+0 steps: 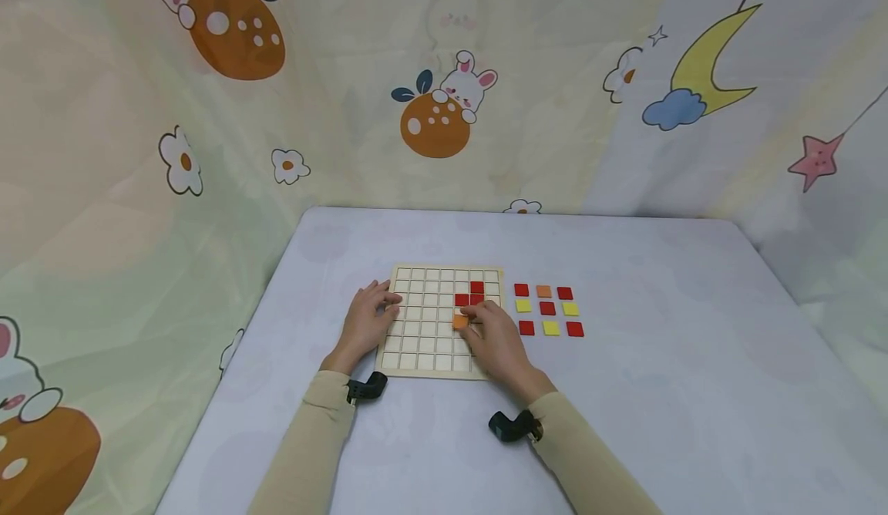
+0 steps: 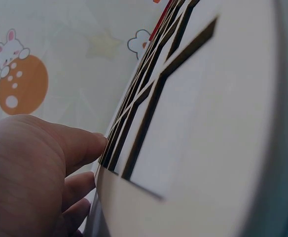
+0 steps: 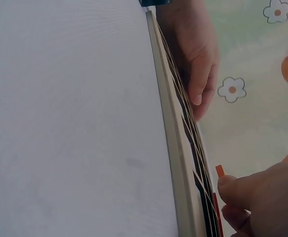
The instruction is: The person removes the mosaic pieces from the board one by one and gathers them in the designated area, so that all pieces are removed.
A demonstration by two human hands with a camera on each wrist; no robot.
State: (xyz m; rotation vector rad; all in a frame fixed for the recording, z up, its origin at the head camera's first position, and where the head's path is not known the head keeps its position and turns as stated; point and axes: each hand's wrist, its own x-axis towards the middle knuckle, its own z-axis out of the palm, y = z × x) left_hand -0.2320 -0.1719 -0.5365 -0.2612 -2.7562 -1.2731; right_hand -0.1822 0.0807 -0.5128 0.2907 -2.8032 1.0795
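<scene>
A pale wooden grid board [image 1: 419, 338] lies on the table, with three red tiles [image 1: 476, 287] visible in its upper right part. My right hand [image 1: 501, 343] pinches an orange square tile [image 1: 460, 321] between thumb and fingertips, over the board's right half. In the right wrist view that orange tile [image 3: 220, 171] shows edge-on at the fingertips, a little off the board's surface. At the board's left edge rests my left hand [image 1: 366, 317], its fingers relaxed and its fingertips touching the rim. The right hand covers some squares on the right side.
Right of the board, loose red, yellow and orange tiles [image 1: 547, 308] lie in neat rows on the white table [image 1: 659, 392]. A patterned cloth [image 1: 555, 114] hangs behind and beside the table. Each wrist wears a black camera [image 1: 512, 426].
</scene>
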